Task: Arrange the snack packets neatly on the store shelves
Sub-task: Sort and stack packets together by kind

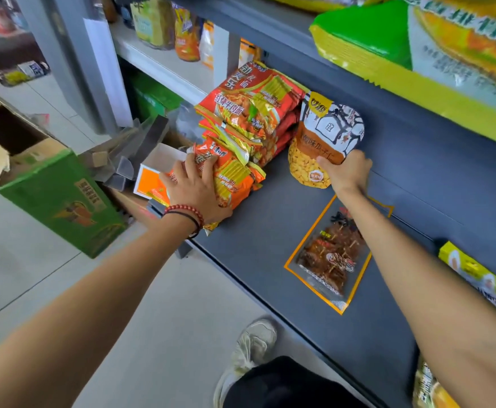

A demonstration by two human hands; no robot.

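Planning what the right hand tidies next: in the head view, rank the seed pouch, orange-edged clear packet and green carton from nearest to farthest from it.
1. Seed pouch, gripped by the right hand at its lower edge.
2. Orange-edged clear packet, flat on the shelf, just below the wrist.
3. Green carton, on the floor, far left.

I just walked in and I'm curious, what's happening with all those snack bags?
A person is tidying a dark grey store shelf. The left-hand grip presses against the stack of red instant noodle packets at the shelf's end. The right-hand grip holds a sunflower seed pouch upright by its bottom, right beside that stack. A clear orange-edged snack packet lies flat on the shelf, untouched.
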